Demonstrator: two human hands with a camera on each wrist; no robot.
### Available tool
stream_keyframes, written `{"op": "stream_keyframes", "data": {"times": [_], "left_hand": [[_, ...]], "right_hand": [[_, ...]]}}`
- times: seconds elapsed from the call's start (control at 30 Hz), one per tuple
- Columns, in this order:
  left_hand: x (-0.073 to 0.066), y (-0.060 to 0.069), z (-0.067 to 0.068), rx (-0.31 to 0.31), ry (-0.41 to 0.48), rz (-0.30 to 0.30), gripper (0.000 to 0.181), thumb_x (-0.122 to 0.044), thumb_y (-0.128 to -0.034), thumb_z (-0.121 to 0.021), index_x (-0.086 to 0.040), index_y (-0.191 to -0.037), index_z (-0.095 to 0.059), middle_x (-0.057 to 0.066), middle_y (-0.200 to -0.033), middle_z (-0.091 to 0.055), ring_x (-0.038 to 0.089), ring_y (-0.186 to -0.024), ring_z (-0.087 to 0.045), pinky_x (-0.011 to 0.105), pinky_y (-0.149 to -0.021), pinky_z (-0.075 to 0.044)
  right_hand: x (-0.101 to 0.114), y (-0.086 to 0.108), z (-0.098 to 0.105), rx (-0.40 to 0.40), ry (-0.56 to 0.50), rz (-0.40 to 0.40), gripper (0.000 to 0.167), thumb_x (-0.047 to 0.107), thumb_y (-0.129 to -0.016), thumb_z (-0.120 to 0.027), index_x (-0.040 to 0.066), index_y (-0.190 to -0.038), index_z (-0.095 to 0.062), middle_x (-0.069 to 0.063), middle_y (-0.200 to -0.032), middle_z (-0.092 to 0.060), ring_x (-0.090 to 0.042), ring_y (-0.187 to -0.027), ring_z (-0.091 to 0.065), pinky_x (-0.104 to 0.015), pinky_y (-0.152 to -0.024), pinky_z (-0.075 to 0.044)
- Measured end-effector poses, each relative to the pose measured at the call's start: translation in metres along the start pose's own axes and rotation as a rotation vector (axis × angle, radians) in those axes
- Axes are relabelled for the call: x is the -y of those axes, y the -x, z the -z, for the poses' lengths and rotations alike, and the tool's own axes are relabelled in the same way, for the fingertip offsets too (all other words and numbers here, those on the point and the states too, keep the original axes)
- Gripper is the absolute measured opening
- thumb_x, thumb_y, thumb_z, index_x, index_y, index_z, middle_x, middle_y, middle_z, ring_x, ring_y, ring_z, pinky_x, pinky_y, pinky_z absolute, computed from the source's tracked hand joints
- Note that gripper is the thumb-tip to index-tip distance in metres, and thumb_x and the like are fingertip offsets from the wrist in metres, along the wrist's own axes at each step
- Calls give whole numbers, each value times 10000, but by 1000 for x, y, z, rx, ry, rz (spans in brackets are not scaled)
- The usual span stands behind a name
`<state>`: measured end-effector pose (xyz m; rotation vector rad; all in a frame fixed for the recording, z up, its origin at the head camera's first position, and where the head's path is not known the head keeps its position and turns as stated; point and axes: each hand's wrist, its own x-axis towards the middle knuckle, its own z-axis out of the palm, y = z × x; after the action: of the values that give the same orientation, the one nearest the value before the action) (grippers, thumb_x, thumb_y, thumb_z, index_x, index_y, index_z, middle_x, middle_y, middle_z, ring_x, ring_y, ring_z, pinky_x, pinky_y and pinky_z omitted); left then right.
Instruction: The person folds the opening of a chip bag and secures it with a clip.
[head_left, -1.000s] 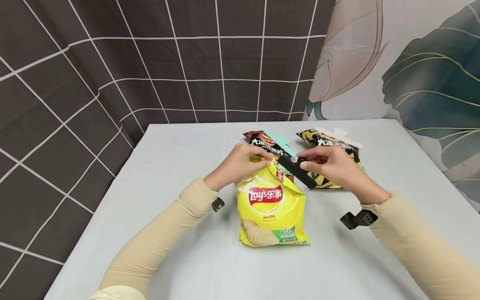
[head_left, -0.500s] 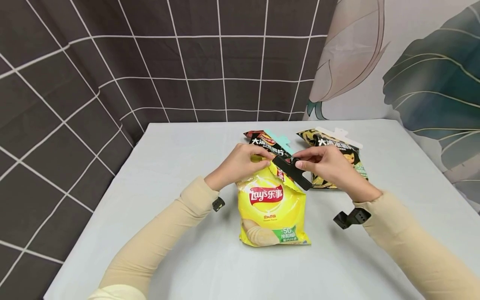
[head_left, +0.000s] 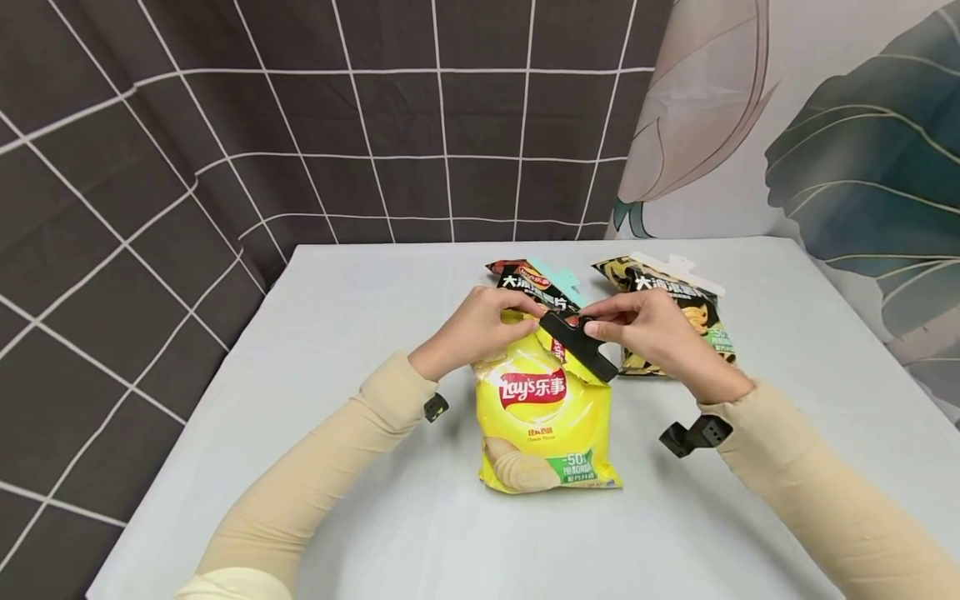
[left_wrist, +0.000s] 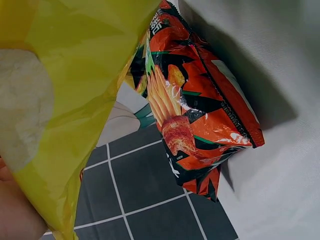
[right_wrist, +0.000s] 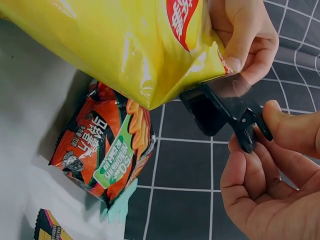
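A yellow Lay's chip bag (head_left: 536, 417) stands upright on the table, its top folded over. My left hand (head_left: 486, 329) pinches the folded top at its left corner; in the right wrist view the left thumb (right_wrist: 240, 47) presses the fold. My right hand (head_left: 652, 329) pinches the handles of a black bag clip (head_left: 579, 346) between thumb and fingers. The clip (right_wrist: 215, 107) lies along the folded edge in the right wrist view, its jaws at the bag's top. Whether they bite on the fold is hard to tell.
Behind stands a red and black chip bag (head_left: 525, 279) with a mint clip (head_left: 558, 282). To its right lies a black and gold chip bag (head_left: 675, 304) with a white clip (head_left: 678, 271). All are on a white table (head_left: 375, 308) before a dark grid-patterned cloth (head_left: 390, 117).
My right hand has moved left with the black clip, bringing it from beside the yellow bag onto its folded top edge. The left hand keeps its place.
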<state>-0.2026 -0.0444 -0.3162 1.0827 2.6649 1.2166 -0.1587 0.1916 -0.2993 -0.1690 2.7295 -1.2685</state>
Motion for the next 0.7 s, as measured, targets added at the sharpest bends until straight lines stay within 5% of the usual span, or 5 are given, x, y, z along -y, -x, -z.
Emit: {"op": "stream_keyframes", "data": {"times": [0.7], "left_hand": [[0, -1, -1, 0, -19, -11, 186, -144, -862, -714, -84, -1035, -747, 24, -1022, -741, 125, -996, -648, 204, -855, -509]], "right_hand": [[2, 0, -1, 1, 33, -15, 247, 182, -860, -715, 74, -1081, -740, -67, -840, -711, -177, -697, -506, -236, -542, -374]]}}
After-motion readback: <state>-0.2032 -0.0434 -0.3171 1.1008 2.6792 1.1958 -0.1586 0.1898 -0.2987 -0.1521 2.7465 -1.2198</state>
